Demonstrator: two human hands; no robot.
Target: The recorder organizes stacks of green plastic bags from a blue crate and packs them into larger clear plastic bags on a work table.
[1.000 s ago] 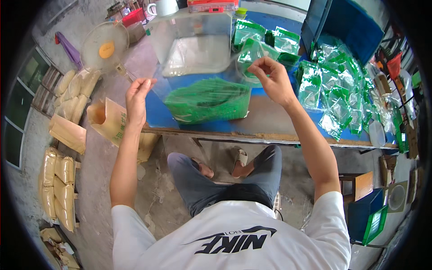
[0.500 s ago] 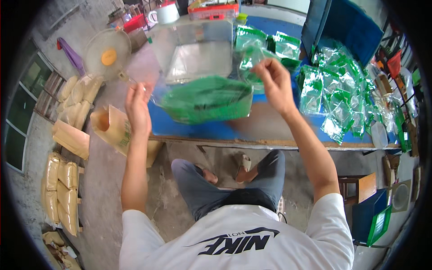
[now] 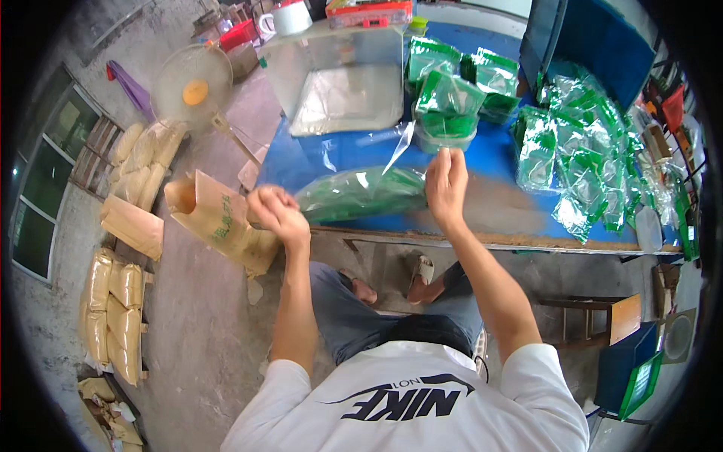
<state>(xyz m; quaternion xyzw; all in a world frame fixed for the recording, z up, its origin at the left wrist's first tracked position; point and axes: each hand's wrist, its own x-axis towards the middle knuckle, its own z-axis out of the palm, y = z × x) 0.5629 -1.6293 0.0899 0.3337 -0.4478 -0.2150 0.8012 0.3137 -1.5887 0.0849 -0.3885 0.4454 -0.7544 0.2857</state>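
A clear plastic bag (image 3: pixel 369 192) with green packets inside lies low over the near edge of the blue-topped table (image 3: pixel 290 162), blurred by motion. My left hand (image 3: pixel 279 215) is closed on the bag's left end. At the bag's right end my right hand (image 3: pixel 448 184) is closed too, its fingers pressed together on the plastic. Loose clear film stands up along the far side of the bag. Just past my right hand, green-and-clear packets (image 3: pixel 450 94) are stacked on a clear plastic tub (image 3: pixel 444 142).
A clear box (image 3: pixel 331 53) stands at the table's back. Many green packets (image 3: pixel 584 151) are heaped at right before a blue bin (image 3: pixel 602 45). To the left are a fan (image 3: pixel 192 83), an open paper sack (image 3: pixel 218 215) and filled tan bags (image 3: pixel 113 309) along the wall.
My left hand has moved right and nearer my body. My right hand has come down toward the bag's right end. The bag has tilted lower, and the view has shifted slightly.
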